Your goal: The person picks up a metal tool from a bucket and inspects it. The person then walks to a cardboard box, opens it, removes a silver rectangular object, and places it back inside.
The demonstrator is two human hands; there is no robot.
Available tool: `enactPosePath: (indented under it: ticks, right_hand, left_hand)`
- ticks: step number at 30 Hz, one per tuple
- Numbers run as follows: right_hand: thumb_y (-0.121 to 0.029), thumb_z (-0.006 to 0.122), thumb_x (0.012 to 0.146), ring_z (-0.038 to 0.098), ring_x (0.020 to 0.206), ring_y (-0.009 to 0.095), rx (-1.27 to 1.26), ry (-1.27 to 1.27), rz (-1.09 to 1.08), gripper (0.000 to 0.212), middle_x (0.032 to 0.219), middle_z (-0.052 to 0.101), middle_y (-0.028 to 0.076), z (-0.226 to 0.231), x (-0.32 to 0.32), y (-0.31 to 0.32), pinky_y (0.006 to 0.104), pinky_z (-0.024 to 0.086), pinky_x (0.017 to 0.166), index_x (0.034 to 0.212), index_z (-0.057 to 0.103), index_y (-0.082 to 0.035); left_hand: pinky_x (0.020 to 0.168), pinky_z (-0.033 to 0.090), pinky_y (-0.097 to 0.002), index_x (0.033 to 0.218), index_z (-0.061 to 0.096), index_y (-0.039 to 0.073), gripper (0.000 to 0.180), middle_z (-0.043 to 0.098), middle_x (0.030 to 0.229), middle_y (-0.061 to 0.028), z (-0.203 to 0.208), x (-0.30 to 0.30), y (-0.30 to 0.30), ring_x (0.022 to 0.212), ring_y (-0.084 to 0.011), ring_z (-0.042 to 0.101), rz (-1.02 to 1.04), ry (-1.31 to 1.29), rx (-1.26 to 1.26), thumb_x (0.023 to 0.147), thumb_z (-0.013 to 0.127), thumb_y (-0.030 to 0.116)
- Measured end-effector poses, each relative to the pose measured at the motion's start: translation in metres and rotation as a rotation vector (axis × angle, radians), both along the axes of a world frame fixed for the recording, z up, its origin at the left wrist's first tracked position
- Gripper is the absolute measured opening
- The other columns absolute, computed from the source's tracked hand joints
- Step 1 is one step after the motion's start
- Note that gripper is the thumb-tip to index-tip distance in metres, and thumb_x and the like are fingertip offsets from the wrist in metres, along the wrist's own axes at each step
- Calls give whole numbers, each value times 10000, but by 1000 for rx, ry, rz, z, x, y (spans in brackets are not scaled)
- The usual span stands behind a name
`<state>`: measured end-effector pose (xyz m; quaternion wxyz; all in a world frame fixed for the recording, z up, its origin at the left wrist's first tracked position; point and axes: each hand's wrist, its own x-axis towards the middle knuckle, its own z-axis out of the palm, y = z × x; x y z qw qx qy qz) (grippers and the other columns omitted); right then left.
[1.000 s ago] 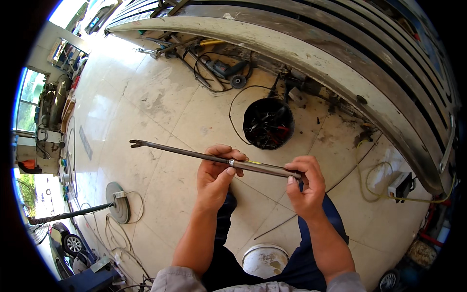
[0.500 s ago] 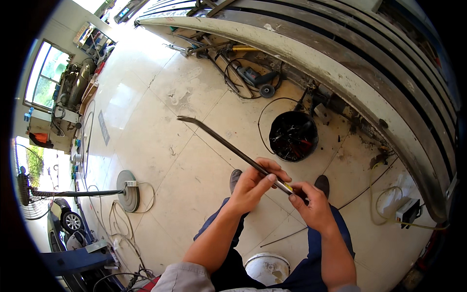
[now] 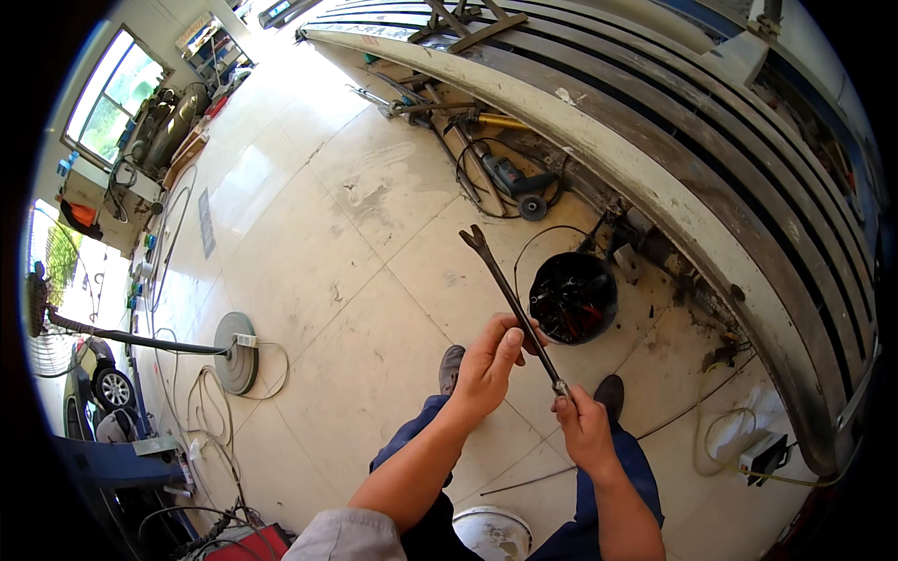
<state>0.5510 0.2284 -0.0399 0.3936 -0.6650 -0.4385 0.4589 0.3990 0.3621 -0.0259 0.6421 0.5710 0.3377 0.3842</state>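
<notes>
A dark metal pry bar [image 3: 511,297] with a forked claw at its far end is held in front of me, slanting away and to the left. My right hand [image 3: 586,432] is closed round its near end, which is mostly hidden in the fingers. Around the middle of the shaft curl the thumb and fingers of my left hand [image 3: 485,367]. Just beyond the hands, on the right, a round black bucket [image 3: 534,316] stands on the floor with several hand tools inside, some with red handles.
A corded angle grinder [image 3: 508,176] and long bars lie beneath a slatted metal platform [image 3: 655,122]. A white bucket [image 3: 493,531] stands between my legs. At left are a fan's round base [image 3: 237,353] and loose cables. A thin rod [image 3: 528,481] lies near my feet.
The pry bar has swung so its claw points farther ahead, and it has turned to show the fork. My right hand has shifted lower round its near end. The whole view has shifted slightly.
</notes>
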Motion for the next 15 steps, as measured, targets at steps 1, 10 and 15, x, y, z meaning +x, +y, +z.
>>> enactPosePath:
  ticks: [1,10,15]
  right_hand:
    - [-411,529,1041,500,545,168,15,-16,2,431,614,514,79,-2,-2,0,325,395,528,854,530,-23]
    - [-493,498,1037,452,567,86,2,-21,73,525,606,490,26,-11,-17,-3,279,367,522,855,572,-6]
    - [-518,492,1034,443,559,81,-17,-6,126,549,605,491,23,-13,-27,-4,276,359,515,846,569,-8]
  left_hand:
    - [734,491,-258,1207,559,11,314,683,1021,-81,-3,-4,4,898,-120,626,60,7,3,1094,427,272]
    - [676,476,-247,1276,572,6,330,651,1047,-43,6,-34,39,869,-103,597,478,-190,-8,1064,528,255]
    - [669,475,-245,1261,619,-6,309,664,1100,-68,9,-47,46,851,-89,581,546,-221,19,1039,584,207]
